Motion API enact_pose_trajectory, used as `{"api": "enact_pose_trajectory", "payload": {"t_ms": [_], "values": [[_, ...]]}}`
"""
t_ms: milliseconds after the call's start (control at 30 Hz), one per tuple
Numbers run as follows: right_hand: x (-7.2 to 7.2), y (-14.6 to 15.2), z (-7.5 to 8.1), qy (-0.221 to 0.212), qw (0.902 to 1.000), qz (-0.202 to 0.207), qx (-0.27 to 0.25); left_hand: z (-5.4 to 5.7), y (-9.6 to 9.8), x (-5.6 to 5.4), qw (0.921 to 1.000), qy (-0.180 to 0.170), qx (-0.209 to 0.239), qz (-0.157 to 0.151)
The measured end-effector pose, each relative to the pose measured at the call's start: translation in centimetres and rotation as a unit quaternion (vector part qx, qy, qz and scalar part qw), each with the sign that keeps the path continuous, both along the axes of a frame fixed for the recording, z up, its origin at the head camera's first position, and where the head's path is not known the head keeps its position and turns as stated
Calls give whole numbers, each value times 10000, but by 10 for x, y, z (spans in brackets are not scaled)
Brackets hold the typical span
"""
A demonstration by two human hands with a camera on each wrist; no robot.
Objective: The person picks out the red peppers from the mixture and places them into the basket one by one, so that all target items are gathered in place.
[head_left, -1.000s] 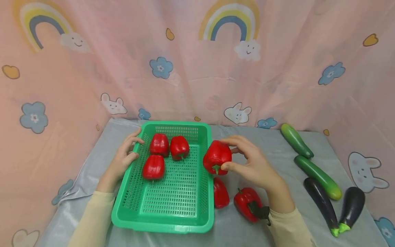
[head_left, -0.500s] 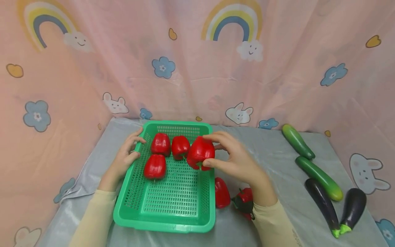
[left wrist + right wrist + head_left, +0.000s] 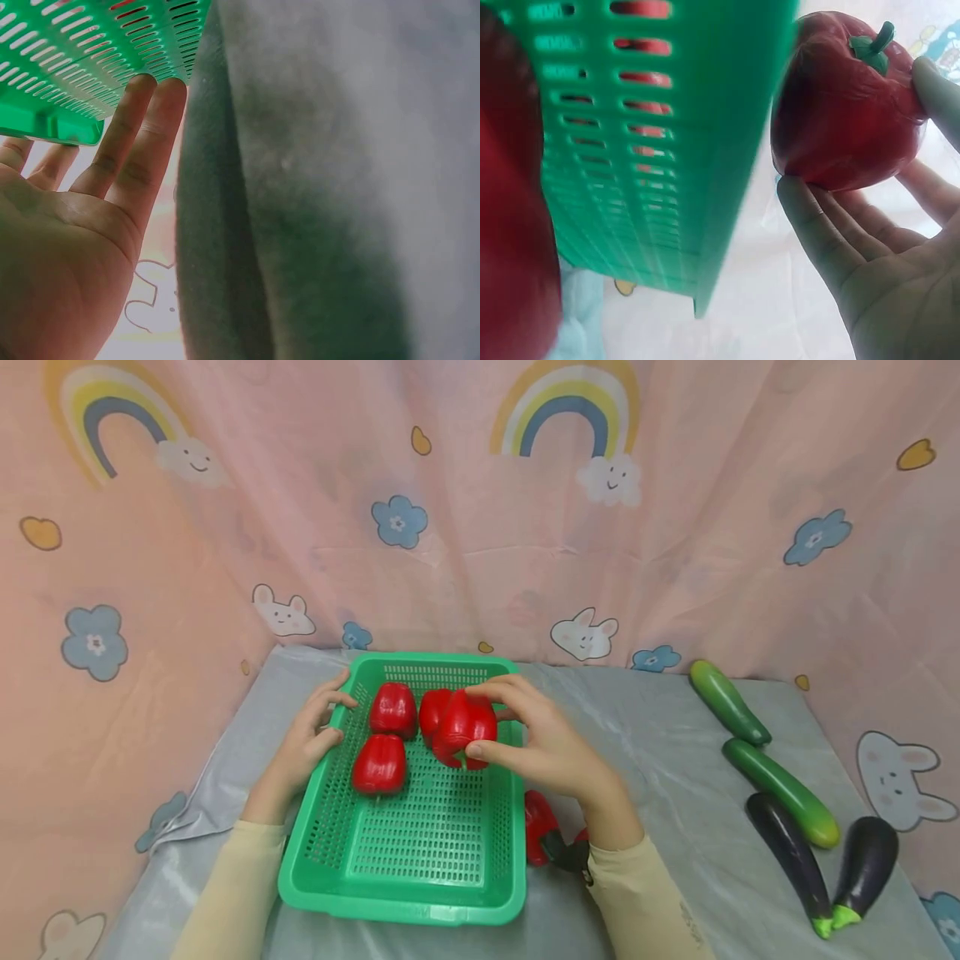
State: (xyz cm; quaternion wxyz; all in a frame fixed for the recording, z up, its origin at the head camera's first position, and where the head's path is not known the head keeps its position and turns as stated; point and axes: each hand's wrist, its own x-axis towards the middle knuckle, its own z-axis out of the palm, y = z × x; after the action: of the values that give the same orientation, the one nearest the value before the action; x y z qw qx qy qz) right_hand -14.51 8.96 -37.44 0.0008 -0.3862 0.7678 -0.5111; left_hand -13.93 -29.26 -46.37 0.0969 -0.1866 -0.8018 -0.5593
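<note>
Several red bell peppers are in view. My right hand (image 3: pixel 551 743) grips one bell pepper (image 3: pixel 461 727) between thumb and fingers over the back right part of a green plastic basket (image 3: pixel 405 910). Its green stem faces toward me; in the right wrist view the held pepper (image 3: pixel 847 105) shows beside the basket wall. Three peppers lie inside the basket: one back left (image 3: pixel 393 708), one in front of it (image 3: pixel 379 764), and one (image 3: pixel 433 710) partly hidden behind the held pepper. My left hand (image 3: pixel 303 747) holds the basket's left rim, two fingers (image 3: pixel 142 150) against its outer wall.
Right of the basket lies a red pepper (image 3: pixel 538 822); another (image 3: pixel 582 837) is mostly hidden by the right wrist and its dark camera. Farther right on the grey cloth are two zucchini (image 3: pixel 783 789) and two eggplants (image 3: pixel 866 864). A pink patterned curtain (image 3: pixel 480 568) hangs behind.
My right hand has carried the held pepper leftward from the basket's right rim to over its inside, near the pepper at the back. The left hand keeps its hold on the rim.
</note>
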Motion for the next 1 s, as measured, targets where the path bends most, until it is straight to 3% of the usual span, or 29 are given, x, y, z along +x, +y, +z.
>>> {"api": "enact_pose_trajectory", "payload": {"t_ms": [1000], "values": [[-5,-43,-30,-354,9972,147,649,-4,-1,-2,9999,93,68,-6]]}}
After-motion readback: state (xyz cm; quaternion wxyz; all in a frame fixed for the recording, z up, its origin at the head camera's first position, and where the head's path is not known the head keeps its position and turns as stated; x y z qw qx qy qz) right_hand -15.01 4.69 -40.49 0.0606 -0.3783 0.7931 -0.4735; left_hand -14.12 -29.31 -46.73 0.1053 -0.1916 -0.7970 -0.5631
